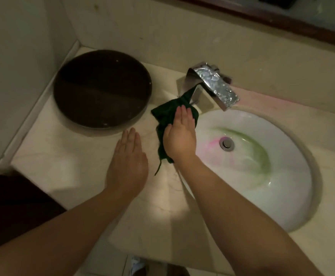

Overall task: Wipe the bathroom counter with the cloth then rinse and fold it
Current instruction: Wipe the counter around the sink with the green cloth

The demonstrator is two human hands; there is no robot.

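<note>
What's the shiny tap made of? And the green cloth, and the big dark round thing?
Tap: polished metal, probably chrome, judging by its mirror glints.
Green cloth: soft fabric, possibly terry; it bunches and droops.
Dark round tray: unclear, perhaps wood or plastic; dull brown and matte.

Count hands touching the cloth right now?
1. The right hand lies flat, fingers extended, on the dark green cloth beside the sink rim. The left hand is flat on the counter, apart from the cloth.
</note>
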